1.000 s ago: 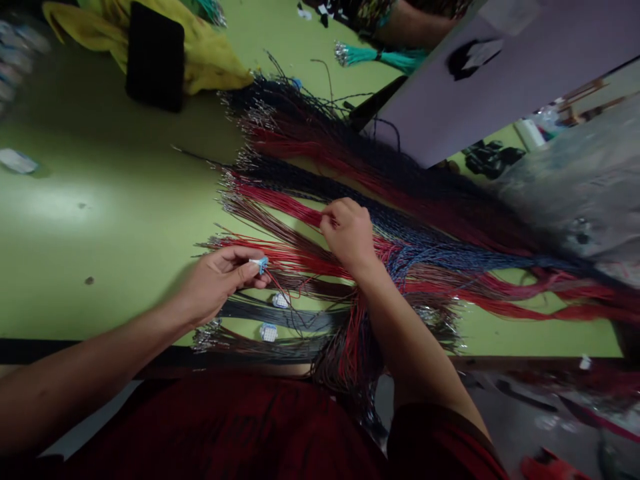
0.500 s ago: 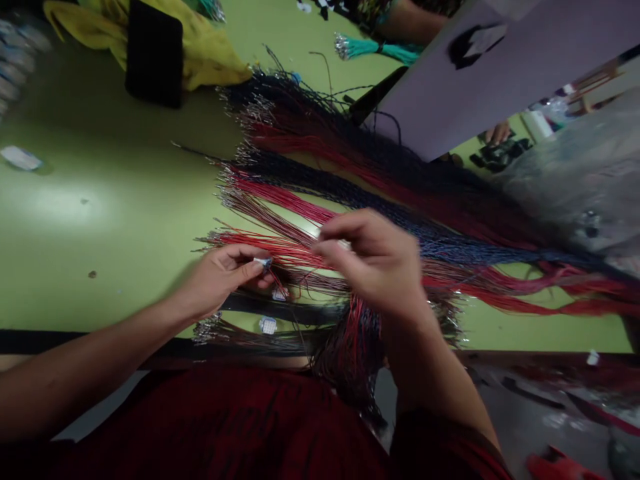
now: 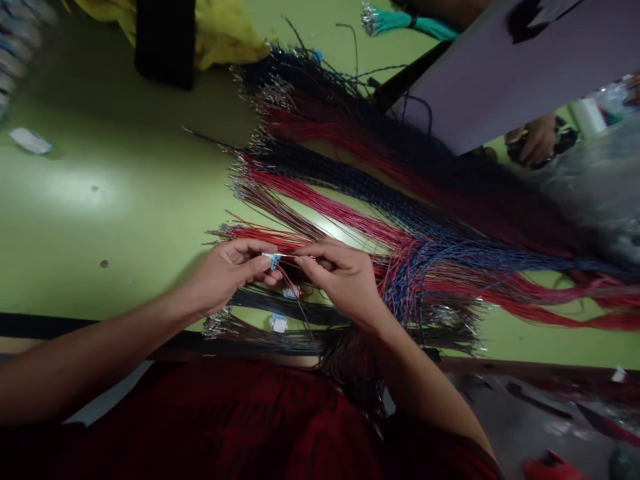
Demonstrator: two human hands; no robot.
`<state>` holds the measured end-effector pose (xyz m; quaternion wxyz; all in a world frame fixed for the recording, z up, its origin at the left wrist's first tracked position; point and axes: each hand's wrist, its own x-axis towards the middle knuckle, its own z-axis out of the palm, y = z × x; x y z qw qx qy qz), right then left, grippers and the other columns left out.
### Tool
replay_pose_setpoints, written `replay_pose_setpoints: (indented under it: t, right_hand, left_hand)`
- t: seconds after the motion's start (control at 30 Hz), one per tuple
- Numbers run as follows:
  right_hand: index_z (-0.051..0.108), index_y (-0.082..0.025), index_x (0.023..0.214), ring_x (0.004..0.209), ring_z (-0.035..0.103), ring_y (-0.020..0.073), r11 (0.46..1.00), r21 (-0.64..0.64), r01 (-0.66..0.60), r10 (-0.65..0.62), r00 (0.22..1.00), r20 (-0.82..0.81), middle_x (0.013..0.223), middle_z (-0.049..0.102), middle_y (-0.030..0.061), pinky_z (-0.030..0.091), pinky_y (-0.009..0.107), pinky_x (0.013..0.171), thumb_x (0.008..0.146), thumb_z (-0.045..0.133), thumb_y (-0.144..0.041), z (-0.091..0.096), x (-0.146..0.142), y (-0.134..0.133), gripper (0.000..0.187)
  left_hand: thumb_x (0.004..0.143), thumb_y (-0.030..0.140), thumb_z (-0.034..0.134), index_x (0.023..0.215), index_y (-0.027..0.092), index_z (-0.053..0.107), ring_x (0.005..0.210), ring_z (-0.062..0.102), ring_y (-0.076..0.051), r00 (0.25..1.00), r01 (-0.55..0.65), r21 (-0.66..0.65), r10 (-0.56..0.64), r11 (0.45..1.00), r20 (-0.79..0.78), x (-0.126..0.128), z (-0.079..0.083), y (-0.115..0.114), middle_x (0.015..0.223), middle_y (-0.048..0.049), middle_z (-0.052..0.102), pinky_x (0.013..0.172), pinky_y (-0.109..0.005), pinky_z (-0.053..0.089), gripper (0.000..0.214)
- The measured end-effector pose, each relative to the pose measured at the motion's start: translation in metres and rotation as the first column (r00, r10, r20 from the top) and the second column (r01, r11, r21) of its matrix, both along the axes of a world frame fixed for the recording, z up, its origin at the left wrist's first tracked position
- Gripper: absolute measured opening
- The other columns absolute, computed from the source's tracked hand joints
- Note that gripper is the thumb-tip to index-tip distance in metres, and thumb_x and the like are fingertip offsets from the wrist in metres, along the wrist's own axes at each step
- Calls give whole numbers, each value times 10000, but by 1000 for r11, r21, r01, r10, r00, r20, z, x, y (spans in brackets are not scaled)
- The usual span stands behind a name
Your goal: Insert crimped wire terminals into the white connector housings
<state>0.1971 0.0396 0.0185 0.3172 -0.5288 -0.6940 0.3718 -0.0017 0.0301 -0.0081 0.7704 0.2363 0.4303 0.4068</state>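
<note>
My left hand (image 3: 240, 267) pinches a small white-and-blue connector housing (image 3: 274, 260) between thumb and fingers. A thin wire or two hangs from the housing. My right hand (image 3: 337, 273) is closed at the fingertips on a thin wire (image 3: 289, 255), whose end meets or nearly meets the connector; whether it is inside I cannot tell. Beneath and behind both hands lie bundles of red wires (image 3: 260, 232), pink wires (image 3: 320, 199) and dark blue twisted wires (image 3: 340, 180) with metal terminals at their left ends. Two more connectors, one white (image 3: 278, 323) and one white-and-red (image 3: 291, 292), lie just below my hands.
A yellow cloth (image 3: 227, 33) with a black strip (image 3: 165, 43) lies at the back. A lilac panel (image 3: 480, 73) slants across the upper right, near another person's hand (image 3: 540, 141). A teal wire bundle (image 3: 410, 23) is at the top, a white connector (image 3: 31, 141) far left.
My right hand has moved left and down, bringing a wire up to the connector in my left hand. The whole view has shifted slightly.
</note>
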Motion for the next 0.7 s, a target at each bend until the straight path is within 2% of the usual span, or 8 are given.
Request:
replay_pose_setpoints:
  t: [0.07,0.17,0.3,0.37,0.47,0.7]
  right_hand:
    - [755,-186,838,661,610,115,998,60,-25,22,999,46,786,720,31,461,252,599,880,621,-222,1,1,-1,145]
    - [751,-179,816,684,613,130,980,173,-101,63,975,215,739,686,30,456,272,637,887,605,-185,4,4,-1,162]
    - [747,-173,880,722,599,139,957,199,-209,140,939,313,784,663,43,458,278,659,915,573,-186,5,1,-1,178]
    - [747,-171,899,728,599,143,951,203,-233,163,936,311,798,664,49,459,282,659,924,554,-188,4,-2,0,196]
    - [741,-172,845,742,613,147,960,205,-192,140,960,244,793,678,52,473,289,681,921,548,-200,2,-6,1,209]
    - [705,-167,729,649,597,106,985,75,-153,148,986,77,698,679,12,446,242,634,871,545,-170,2,-10,0,215]
  left_hand:
    - [674,275,878,872,137,737,611,699,-123,1000,-6,-3,6,1000,-4,0,0,0,693,-38,751,625,-224,563,280]
    - [643,275,898,849,137,737,596,699,-126,1000,-22,-12,22,1000,-12,1,1,0,697,-40,753,602,-219,562,296]
    - [607,275,918,839,136,742,574,688,-125,1000,-15,-12,15,1000,-28,1,3,0,671,-35,746,581,-218,561,323]
    - [613,277,916,840,134,745,579,685,-125,1000,-10,-2,10,1000,-26,1,2,0,671,-34,743,585,-224,564,318]
    - [624,266,909,837,134,743,590,679,-127,1000,-11,7,11,1000,-27,1,1,-1,678,-34,738,591,-236,564,301]
    - [648,271,888,862,134,740,597,667,-128,997,8,22,-6,1000,-74,1,0,-1,708,-34,733,599,-257,566,293]
